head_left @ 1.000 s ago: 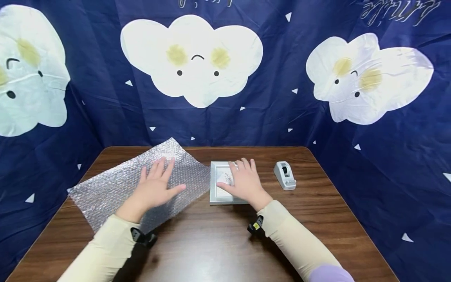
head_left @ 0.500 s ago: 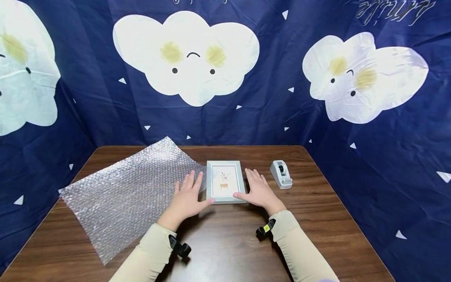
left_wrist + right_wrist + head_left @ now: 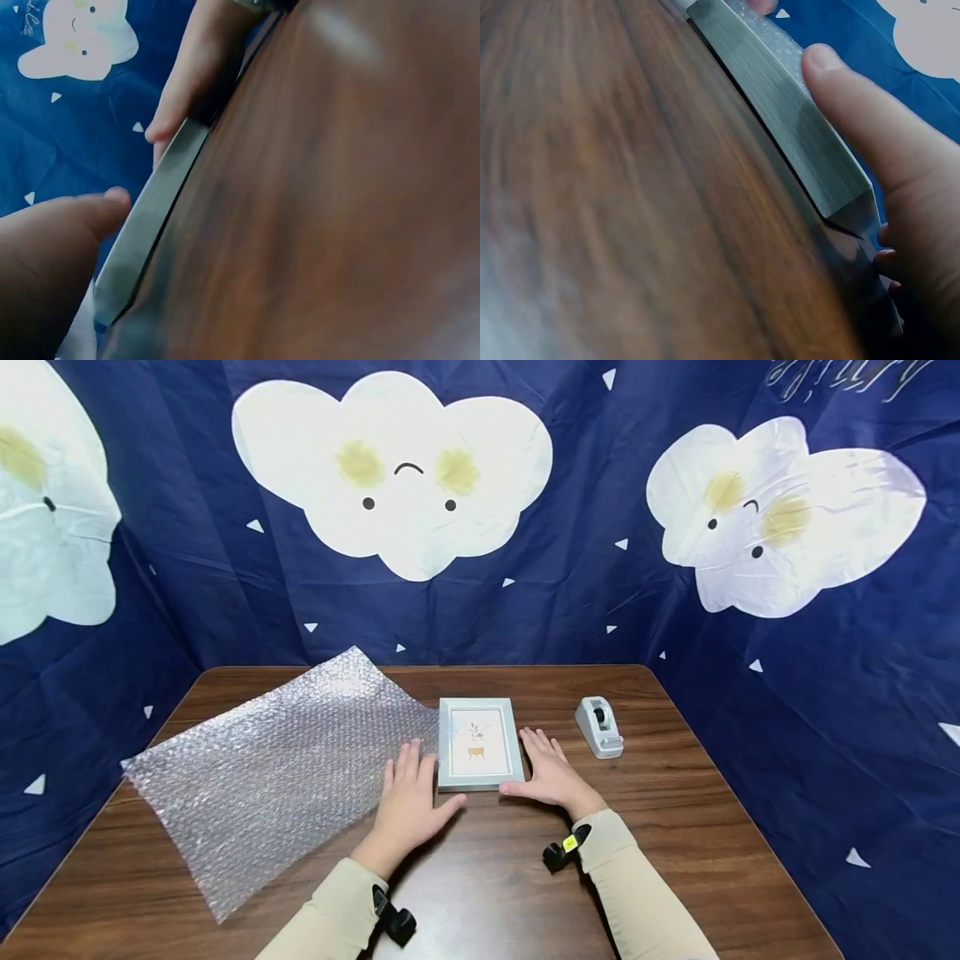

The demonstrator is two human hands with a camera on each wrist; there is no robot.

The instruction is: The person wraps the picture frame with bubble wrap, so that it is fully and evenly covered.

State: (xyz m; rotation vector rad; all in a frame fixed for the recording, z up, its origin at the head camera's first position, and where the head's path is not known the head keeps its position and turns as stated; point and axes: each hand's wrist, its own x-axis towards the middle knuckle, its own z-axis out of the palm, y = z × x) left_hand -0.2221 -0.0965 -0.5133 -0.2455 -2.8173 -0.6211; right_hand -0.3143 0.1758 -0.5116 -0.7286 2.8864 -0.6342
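Note:
A picture frame (image 3: 445, 752) with a pale grey-green border and a plant print lies face up at the middle of the table. My left hand (image 3: 405, 810) is spread at the frame's near left corner, its fingers over the edge of the bubble wrap (image 3: 277, 777). At the right side of the frame is my right hand (image 3: 551, 774), fingers extended and thumb toward the near right corner. Both wrist views show the frame's near side (image 3: 150, 217) resting on the wood, with a thumb (image 3: 870, 112) close above it. Neither hand grips anything.
The bubble wrap sheet covers the table's left part, its right corner reaching the frame. A white tape dispenser (image 3: 600, 728) stands at the back right of the brown wooden table (image 3: 675, 827). Blue cloth (image 3: 337, 602) with cloud prints surrounds the table.
My left hand has moved right, from over the bubble wrap to the frame's left side. My right hand has slid off the frame's face to its right edge, uncovering the print.

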